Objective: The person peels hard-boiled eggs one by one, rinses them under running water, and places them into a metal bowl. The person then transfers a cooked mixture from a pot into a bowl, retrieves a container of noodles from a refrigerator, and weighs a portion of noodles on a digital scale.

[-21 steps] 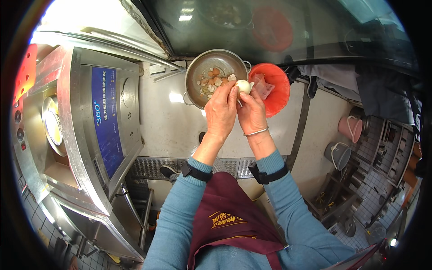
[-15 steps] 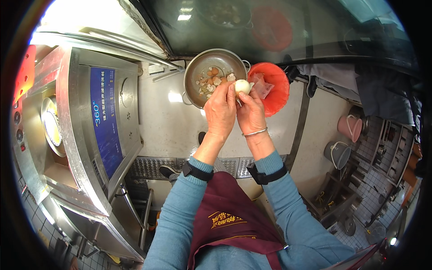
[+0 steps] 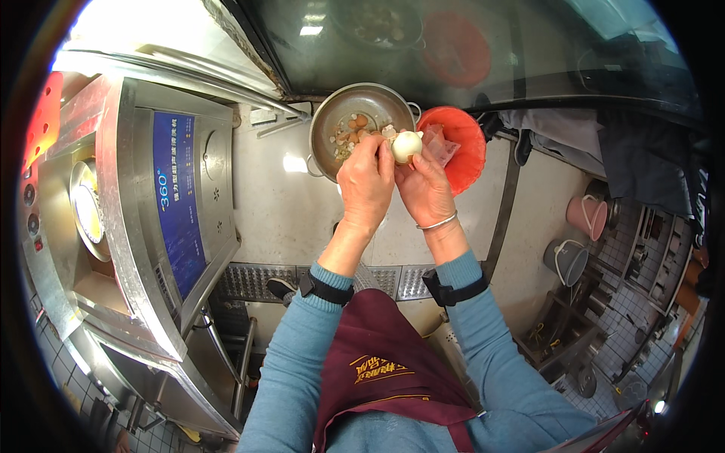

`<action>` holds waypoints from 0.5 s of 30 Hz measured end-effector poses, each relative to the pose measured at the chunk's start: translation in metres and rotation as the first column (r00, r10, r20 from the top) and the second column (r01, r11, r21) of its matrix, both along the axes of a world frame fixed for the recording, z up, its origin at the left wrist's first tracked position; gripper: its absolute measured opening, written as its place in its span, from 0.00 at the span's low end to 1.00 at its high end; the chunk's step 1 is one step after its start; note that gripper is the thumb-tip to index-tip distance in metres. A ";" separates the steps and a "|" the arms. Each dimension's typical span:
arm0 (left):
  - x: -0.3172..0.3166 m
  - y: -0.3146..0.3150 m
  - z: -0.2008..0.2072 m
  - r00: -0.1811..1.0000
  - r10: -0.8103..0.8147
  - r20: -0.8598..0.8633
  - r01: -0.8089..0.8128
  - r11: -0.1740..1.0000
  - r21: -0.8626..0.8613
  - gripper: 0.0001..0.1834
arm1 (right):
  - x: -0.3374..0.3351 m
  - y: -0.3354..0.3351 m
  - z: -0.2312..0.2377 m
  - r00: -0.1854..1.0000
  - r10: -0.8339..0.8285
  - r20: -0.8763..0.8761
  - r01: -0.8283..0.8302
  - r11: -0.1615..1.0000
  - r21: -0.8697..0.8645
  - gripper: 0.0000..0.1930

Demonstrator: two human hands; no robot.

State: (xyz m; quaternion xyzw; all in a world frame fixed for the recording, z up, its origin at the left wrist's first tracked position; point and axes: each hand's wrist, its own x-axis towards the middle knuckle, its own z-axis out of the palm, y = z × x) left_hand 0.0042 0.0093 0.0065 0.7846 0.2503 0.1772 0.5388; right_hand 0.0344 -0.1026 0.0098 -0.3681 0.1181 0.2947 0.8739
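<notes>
A mostly peeled egg (image 3: 407, 147), pale and smooth, is held up between my two hands over the right rim of the wide metal pot (image 3: 323, 121). My right hand (image 3: 427, 190) grips it from the right and below, thumb against its lower side. My left hand (image 3: 365, 180) is closed at the egg's left side, thumb and fingers against it. Brownish-white shell bits (image 3: 389, 131) show just beyond the left fingertips; whether they are held or lie in the pot I cannot tell. Inside the pot are brown eggs (image 3: 361, 121) and broken shell.
Right of the pot stands a red bucket (image 3: 472, 143) with clear plastic in it. A steel machine with a blue panel (image 3: 180, 200) fills the left side. Glass (image 3: 483, 45) rises behind. A pink bucket (image 3: 587, 214) and a grey bucket (image 3: 566, 261) are at the right.
My hands have come slightly apart, the right one shifting a little right and the left one a little left. More of the egg's pale surface shows between them.
</notes>
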 end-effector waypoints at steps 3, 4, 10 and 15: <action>-0.004 -0.003 0.000 1.000 -0.016 -0.004 0.016 1.000 0.002 0.06 | 0.002 0.001 -0.002 1.000 0.001 0.012 0.001 0.993 -0.118 0.19; -0.004 -0.003 -0.001 1.000 -0.013 -0.004 0.013 1.000 -0.011 0.06 | 0.003 0.002 -0.003 1.000 -0.009 0.010 0.010 0.987 -0.160 0.19; 0.001 0.002 -0.011 0.996 0.060 -0.059 -0.073 0.963 -0.258 0.10 | 0.007 -0.005 -0.012 0.997 -0.041 -0.061 0.035 0.995 -0.090 0.17; -0.002 0.004 -0.010 0.995 -0.010 -0.102 -0.032 0.916 -0.401 0.13 | 0.004 -0.007 -0.014 0.992 -0.054 -0.115 0.052 0.998 -0.018 0.17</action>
